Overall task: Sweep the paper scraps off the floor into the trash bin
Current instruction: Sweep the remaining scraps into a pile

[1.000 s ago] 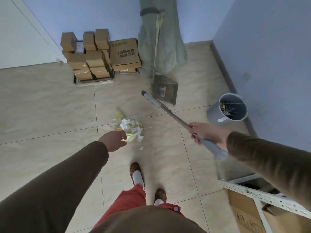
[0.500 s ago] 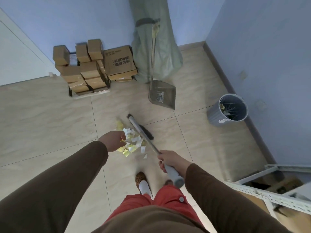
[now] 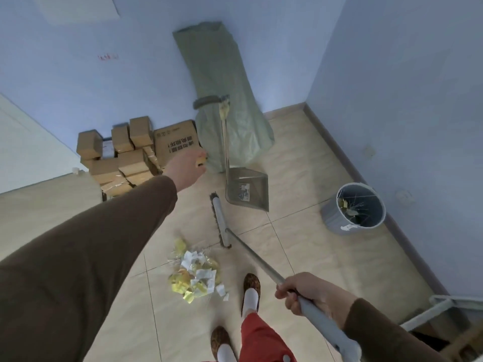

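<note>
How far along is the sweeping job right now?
Done: the paper scraps lie gathered in one pile, and the trash bin already holds some scraps. In hand: the right hand grips the broom; the left hand, pinching something yellow, reaches toward the dustpan. Left: getting the pile into the bin.

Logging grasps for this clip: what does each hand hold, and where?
Right hand grips the broom on its handle's grey end; left hand pinches a yellow scrap.
</note>
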A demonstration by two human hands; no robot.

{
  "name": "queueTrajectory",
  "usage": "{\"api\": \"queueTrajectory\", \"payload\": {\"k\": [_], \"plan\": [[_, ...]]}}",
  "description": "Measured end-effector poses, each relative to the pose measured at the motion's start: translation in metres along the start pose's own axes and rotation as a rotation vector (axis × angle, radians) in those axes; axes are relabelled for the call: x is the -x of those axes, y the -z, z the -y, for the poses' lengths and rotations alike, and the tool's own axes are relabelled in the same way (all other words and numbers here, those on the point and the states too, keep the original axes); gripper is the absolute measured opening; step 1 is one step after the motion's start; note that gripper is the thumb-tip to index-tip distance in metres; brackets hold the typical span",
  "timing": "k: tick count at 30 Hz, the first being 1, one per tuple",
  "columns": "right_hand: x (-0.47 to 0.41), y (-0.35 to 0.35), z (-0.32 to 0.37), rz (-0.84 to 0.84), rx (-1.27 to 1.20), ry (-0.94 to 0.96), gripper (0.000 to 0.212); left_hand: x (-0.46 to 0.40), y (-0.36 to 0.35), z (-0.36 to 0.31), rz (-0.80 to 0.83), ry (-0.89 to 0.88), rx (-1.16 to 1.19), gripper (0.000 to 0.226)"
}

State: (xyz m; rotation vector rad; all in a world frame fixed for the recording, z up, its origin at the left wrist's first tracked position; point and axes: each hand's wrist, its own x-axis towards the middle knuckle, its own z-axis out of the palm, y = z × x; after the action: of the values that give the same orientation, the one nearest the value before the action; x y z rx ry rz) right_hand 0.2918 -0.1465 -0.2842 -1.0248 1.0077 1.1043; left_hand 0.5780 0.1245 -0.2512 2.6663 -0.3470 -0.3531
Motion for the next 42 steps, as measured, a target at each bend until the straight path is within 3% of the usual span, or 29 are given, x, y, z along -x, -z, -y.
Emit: {"api": "queueTrajectory", "payload": {"k": [3, 7, 12, 14, 16, 18, 21, 28, 31, 35, 42], "plan": [[-0.003, 0.003, 0.033, -0.015, 0.022, 0.012, 0.017, -0.077, 0.031, -0.027, -0.082, -0.045, -0.078, 0.05], [-0.006, 0.016, 0.064, -0.031, 0.135, 0.058, 0.015, -0.163, 0.054, -0.053, -0.133, -0.066, -0.134, 0.066], [-0.003, 0.038, 0.093, -0.033, 0.277, 0.087, 0.012, -0.234, 0.053, -0.052, 0.051, 0.021, -0.342, 0.092], [-0.001, 0.046, 0.099, -0.031, 0.351, 0.093, 0.012, -0.241, 0.046, -0.055, 0.142, 0.051, -0.315, 0.09], [0.003, 0.051, 0.1, -0.042, 0.43, 0.106, 0.013, -0.237, 0.043, -0.059, 0.174, 0.032, -0.302, 0.074], [0.003, 0.052, 0.097, -0.058, 0.497, 0.12, 0.014, -0.226, 0.04, -0.063, 0.2, 0.027, -0.34, 0.054], [0.004, 0.049, 0.084, -0.088, 0.566, 0.12, 0.015, -0.191, 0.028, -0.056, 0.334, 0.075, -0.38, 0.042], [0.021, 0.03, 0.021, -0.194, 0.646, 0.12, 0.012, -0.072, -0.019, 0.014, 0.585, 0.26, -0.06, 0.062], [0.025, 0.02, -0.018, -0.241, 0.583, 0.107, 0.013, -0.017, -0.027, 0.042, 0.445, 0.171, -0.079, 0.038], [0.026, 0.006, -0.067, -0.308, 0.291, 0.062, 0.012, 0.051, -0.011, 0.078, 0.286, 0.087, -0.134, 0.024], [0.027, -0.008, -0.099, -0.396, -0.04, 0.1, 0.012, 0.133, 0.032, 0.104, 0.208, 0.211, -0.025, 0.011]]}}
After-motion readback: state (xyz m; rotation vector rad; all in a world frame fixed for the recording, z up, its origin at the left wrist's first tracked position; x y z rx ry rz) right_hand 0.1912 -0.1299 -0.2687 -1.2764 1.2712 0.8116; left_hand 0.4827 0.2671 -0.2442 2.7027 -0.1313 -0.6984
